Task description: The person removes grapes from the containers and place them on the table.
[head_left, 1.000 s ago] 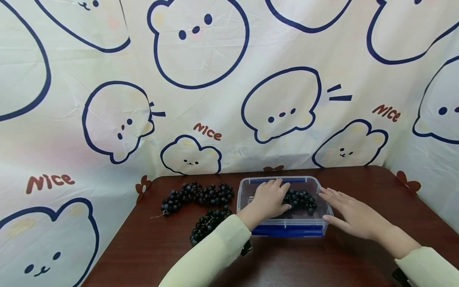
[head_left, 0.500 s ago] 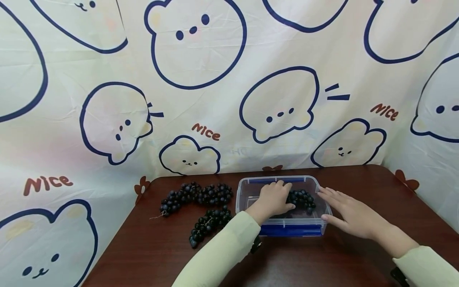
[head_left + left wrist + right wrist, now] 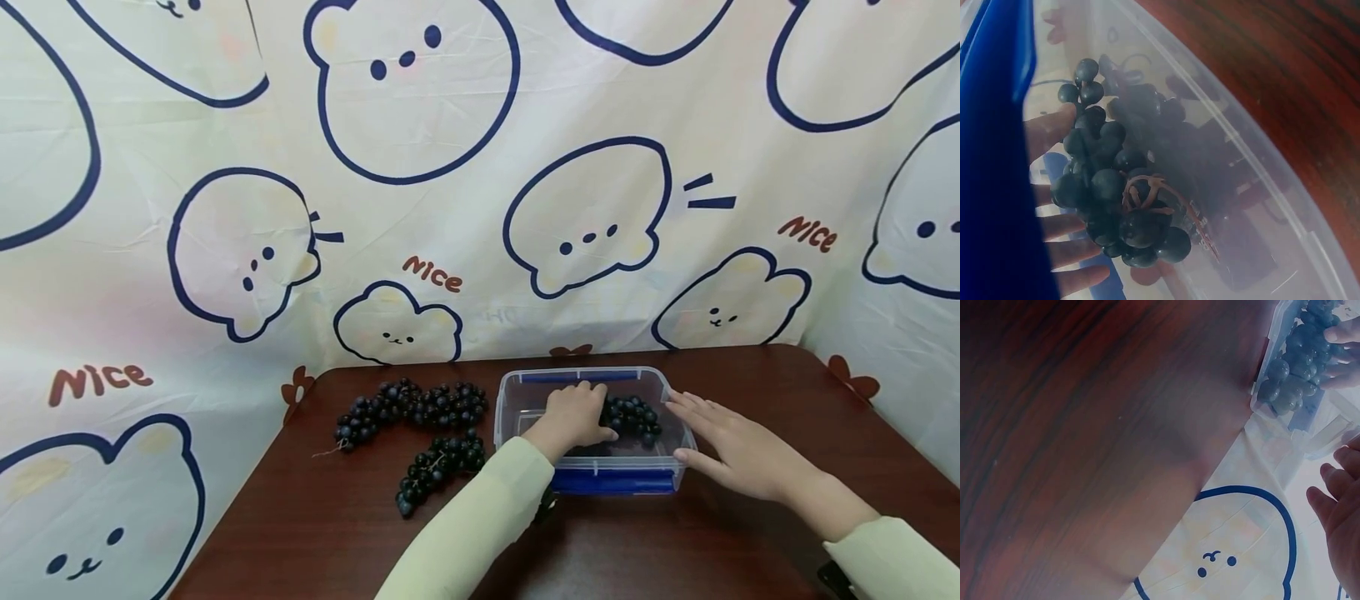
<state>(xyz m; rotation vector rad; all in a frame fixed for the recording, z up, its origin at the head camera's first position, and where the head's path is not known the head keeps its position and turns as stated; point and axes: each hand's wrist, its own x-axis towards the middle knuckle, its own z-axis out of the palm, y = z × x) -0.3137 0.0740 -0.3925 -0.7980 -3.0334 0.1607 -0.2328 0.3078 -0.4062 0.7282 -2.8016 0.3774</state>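
Note:
A clear plastic box (image 3: 512,404) with blue latches stands toward the back of the table. A bunch of dark grapes (image 3: 633,418) lies inside it, right of the middle. My left hand (image 3: 573,421) reaches into the box at the left of this bunch. In the left wrist view its fingers (image 3: 1075,251) are spread and fairly straight against the grapes (image 3: 1107,178), with a brown stem showing. My right hand (image 3: 742,450), fingers straight, rests against the box's right side. The right wrist view catches those fingers (image 3: 1338,481) near the box's corner.
Left of the box, dark grapes (image 3: 375,414) stretch in a row along the back, perhaps as two bunches. Another grape bunch (image 3: 438,468) lies in front of them, close to my left sleeve (image 3: 480,508). A patterned cloth (image 3: 420,217) hangs behind the brown table (image 3: 300,517).
My left hand and forearm have shifted slightly to the right inside the box, uncovering more of the front grape bunch. The right hand and the box stay about where they were.

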